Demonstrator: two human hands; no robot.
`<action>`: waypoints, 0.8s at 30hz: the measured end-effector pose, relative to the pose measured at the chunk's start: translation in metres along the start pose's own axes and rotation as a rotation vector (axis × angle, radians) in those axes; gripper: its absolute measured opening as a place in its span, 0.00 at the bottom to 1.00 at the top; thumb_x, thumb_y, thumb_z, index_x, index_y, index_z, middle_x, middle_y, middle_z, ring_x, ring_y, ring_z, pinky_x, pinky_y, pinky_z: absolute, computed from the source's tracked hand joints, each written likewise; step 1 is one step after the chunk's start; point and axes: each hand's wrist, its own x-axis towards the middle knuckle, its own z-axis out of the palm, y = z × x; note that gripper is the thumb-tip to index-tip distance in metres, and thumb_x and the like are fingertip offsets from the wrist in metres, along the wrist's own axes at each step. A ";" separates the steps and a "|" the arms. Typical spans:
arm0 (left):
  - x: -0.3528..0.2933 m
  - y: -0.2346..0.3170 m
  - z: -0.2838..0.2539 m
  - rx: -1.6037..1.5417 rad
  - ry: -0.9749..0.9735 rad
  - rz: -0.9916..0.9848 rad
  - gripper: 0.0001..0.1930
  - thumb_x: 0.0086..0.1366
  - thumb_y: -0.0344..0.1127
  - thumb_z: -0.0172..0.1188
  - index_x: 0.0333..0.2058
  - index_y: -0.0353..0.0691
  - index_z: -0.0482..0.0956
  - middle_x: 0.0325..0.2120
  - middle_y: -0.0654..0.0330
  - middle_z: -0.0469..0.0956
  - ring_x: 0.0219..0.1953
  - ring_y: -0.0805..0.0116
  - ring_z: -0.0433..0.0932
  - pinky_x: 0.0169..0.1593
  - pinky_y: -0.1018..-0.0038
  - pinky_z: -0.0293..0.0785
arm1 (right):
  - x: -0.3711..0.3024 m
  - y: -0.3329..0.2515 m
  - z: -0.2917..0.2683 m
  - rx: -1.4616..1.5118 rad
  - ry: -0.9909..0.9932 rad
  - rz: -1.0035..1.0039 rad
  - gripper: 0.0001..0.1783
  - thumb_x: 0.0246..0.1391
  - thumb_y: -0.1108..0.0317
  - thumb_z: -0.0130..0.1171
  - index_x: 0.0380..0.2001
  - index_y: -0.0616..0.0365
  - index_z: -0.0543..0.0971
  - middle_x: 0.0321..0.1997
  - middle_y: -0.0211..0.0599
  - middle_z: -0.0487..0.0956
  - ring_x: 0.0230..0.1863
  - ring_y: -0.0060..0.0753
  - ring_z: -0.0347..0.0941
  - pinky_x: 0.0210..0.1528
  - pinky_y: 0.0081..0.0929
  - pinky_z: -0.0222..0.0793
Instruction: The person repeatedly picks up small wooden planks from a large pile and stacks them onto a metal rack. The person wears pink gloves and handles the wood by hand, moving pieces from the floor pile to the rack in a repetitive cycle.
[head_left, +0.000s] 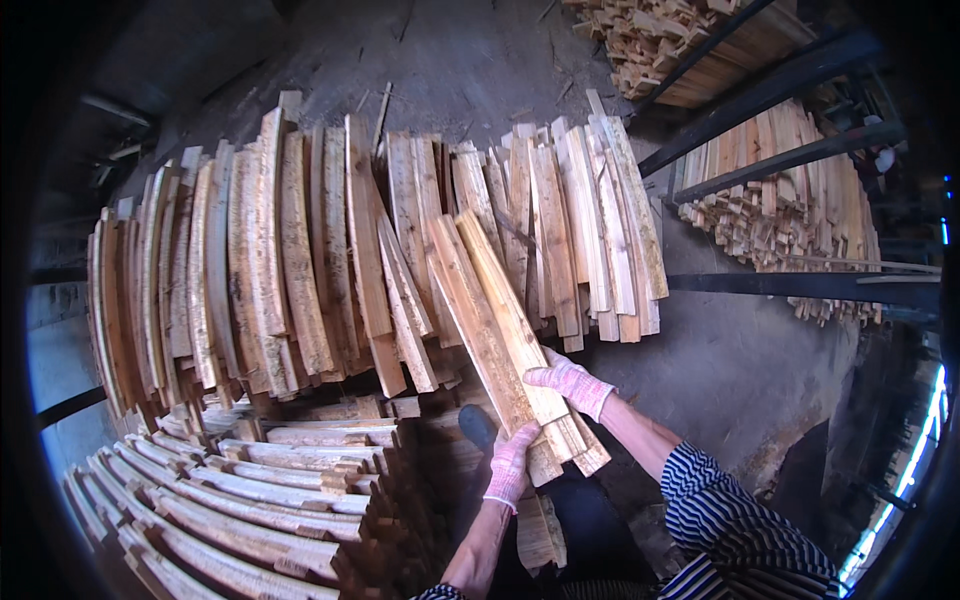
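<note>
You have a small bundle of wooden slats [500,335] clamped at its lower end: left hand [512,462] fingers wrapped beneath, right hand [570,383] fingers closed over the edge. The slats look stiff, light and splintery; grip low, since they reach up past your fingers towards the stacked boards [330,250].

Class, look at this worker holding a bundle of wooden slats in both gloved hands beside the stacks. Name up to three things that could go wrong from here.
1. The bundle of slats is gripped only near its lower end by the left hand and right hand; loose slats might slide out.
2. The leaning stack stands close behind; the bundle's top could knock it and topple pieces.
3. The rough slat edges could snag the thin gloves or leave splinters.
</note>
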 end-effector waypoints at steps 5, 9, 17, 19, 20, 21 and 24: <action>-0.095 0.001 0.043 0.313 0.119 0.190 0.32 0.61 0.40 0.70 0.58 0.30 0.69 0.46 0.51 0.81 0.44 0.61 0.82 0.51 0.67 0.78 | -0.088 -0.045 0.020 -0.105 -0.042 -0.041 0.44 0.53 0.67 0.69 0.70 0.63 0.61 0.59 0.41 0.77 0.56 0.30 0.74 0.58 0.26 0.72; -0.186 0.013 0.047 0.372 -0.311 0.250 0.45 0.60 0.49 0.72 0.67 0.32 0.60 0.60 0.52 0.72 0.63 0.63 0.69 0.66 0.66 0.65 | -0.194 -0.068 0.045 -0.371 -0.163 -0.258 0.55 0.49 0.64 0.73 0.74 0.60 0.51 0.67 0.45 0.70 0.66 0.36 0.67 0.67 0.31 0.64; -0.281 0.107 0.113 -0.028 -0.110 0.734 0.33 0.59 0.35 0.74 0.60 0.34 0.70 0.48 0.60 0.80 0.47 0.71 0.79 0.53 0.70 0.77 | -0.296 -0.165 0.147 -0.886 -0.165 -0.757 0.60 0.44 0.71 0.72 0.75 0.58 0.47 0.69 0.48 0.67 0.67 0.42 0.67 0.67 0.32 0.66; -0.333 0.120 0.121 -0.058 -0.125 0.940 0.33 0.58 0.36 0.75 0.60 0.36 0.70 0.47 0.62 0.80 0.48 0.72 0.78 0.53 0.71 0.77 | -0.320 -0.183 0.178 -0.647 -0.326 -0.793 0.61 0.44 0.69 0.73 0.76 0.57 0.46 0.70 0.44 0.65 0.66 0.39 0.68 0.66 0.33 0.68; -0.359 0.127 0.122 -0.025 -0.131 1.029 0.33 0.58 0.36 0.75 0.59 0.37 0.72 0.48 0.63 0.80 0.49 0.72 0.77 0.54 0.71 0.76 | -0.331 -0.189 0.197 -0.474 -0.406 -0.849 0.63 0.42 0.67 0.75 0.76 0.56 0.46 0.69 0.43 0.66 0.65 0.39 0.68 0.65 0.34 0.68; -0.389 0.135 0.120 0.053 -0.093 1.099 0.32 0.58 0.37 0.75 0.59 0.37 0.72 0.48 0.63 0.80 0.49 0.72 0.77 0.54 0.71 0.75 | -0.337 -0.209 0.215 -0.371 -0.546 -0.709 0.62 0.41 0.68 0.76 0.75 0.57 0.49 0.67 0.43 0.67 0.65 0.39 0.69 0.64 0.35 0.69; -0.452 0.143 0.101 0.198 0.060 1.357 0.29 0.59 0.41 0.74 0.56 0.38 0.75 0.46 0.62 0.81 0.48 0.73 0.77 0.53 0.71 0.76 | -0.355 -0.258 0.296 -0.781 -0.562 -0.711 0.48 0.38 0.67 0.79 0.63 0.58 0.65 0.58 0.40 0.75 0.59 0.36 0.73 0.60 0.37 0.73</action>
